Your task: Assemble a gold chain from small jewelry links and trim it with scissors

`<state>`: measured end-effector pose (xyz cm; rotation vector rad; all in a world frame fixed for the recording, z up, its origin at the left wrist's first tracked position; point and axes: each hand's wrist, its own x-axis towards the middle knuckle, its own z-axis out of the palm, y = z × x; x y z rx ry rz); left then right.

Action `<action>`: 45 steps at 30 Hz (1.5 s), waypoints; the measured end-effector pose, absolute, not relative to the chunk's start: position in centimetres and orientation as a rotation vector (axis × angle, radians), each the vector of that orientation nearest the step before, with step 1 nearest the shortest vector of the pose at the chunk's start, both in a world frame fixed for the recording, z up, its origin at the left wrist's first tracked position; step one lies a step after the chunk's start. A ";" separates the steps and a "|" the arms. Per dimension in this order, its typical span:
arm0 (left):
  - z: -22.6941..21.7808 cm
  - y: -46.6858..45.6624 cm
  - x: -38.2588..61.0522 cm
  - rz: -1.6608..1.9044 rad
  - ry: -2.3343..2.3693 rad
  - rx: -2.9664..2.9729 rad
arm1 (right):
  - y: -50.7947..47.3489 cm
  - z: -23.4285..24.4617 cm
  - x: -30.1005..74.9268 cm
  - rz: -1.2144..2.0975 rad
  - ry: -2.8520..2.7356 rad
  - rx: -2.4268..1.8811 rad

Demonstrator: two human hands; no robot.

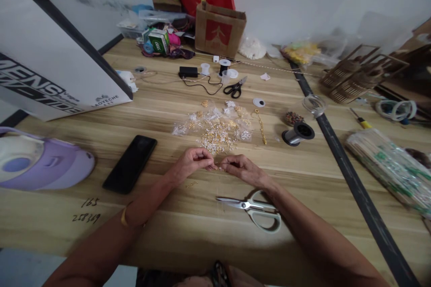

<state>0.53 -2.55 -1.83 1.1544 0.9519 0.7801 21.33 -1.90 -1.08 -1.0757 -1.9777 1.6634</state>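
Observation:
My left hand and my right hand meet just above the wooden table, fingertips pinched together on a tiny bead or finding too small to make out. Just beyond them lies a pile of small gold and silver beads and clear packets. A gold chain lies to the right of the pile. White-handled scissors rest on the table under my right wrist. A few tiny gold bits lie beside my left wrist.
A black phone lies left of my hands, a purple and white device further left. A metal spool, beads, black scissors, thread spools, a brown paper bag and wooden racks sit further back.

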 end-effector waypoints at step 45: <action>-1.8 -3.8 1.4 0.968 1.052 1.973 | -3.4 -2.4 19.4 1.641 -1.429 -1.107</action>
